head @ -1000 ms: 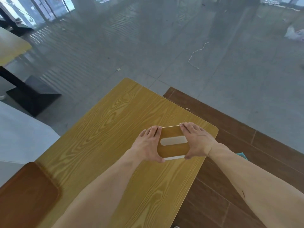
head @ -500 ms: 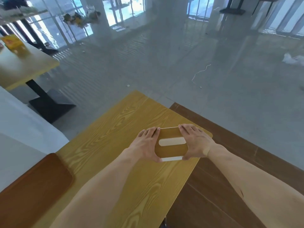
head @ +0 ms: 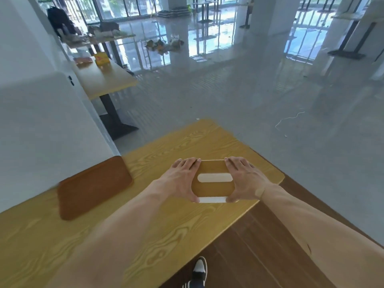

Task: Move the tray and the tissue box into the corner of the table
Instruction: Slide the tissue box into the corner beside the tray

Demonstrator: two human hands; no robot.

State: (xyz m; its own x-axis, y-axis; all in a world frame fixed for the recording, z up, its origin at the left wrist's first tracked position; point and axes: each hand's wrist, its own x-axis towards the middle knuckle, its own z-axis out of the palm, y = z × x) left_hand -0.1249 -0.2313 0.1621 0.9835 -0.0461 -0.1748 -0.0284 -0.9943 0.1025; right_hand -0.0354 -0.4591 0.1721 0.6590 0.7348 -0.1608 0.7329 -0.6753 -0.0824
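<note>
A wood-topped tissue box with a white oval slot and a white side sits near the right edge of the yellow wood-grain table. My left hand grips its left end and my right hand grips its right end, fingers over the far edge and thumbs on the near side. A brown tray lies flat on the table to the left, against the white wall, apart from the box.
The white wall borders the table on the left. The table's far corner lies beyond the box. Another yellow table stands further back. My shoe is on the brown floor at the right.
The view has risen and swung left, bringing the tray and the wall into sight. Both hands keep the same grip on the tissue box, which stays near the right table edge.
</note>
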